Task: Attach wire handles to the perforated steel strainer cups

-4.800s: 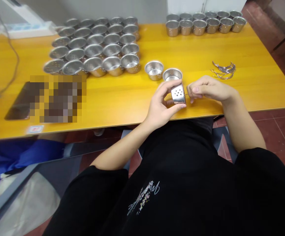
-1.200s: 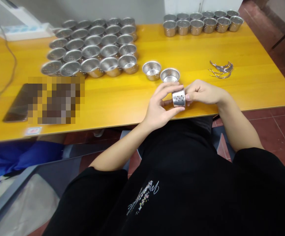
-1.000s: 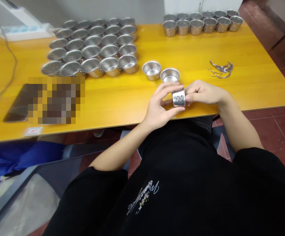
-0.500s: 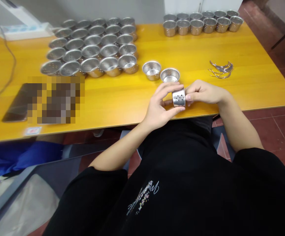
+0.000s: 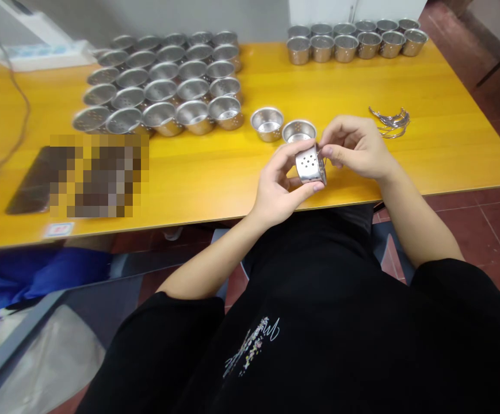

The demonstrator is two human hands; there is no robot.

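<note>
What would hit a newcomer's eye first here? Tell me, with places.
Probably the big block of metal cups left of centre on the yellow table, with a shorter double row at the back right. Next, at the near edge, the left hand grips a shiny perforated cup, the right hand close at its right side.

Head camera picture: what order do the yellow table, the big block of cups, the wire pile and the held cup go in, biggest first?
1. Yellow table
2. Big block of cups
3. Wire pile and held cup: too alike to rank.
</note>
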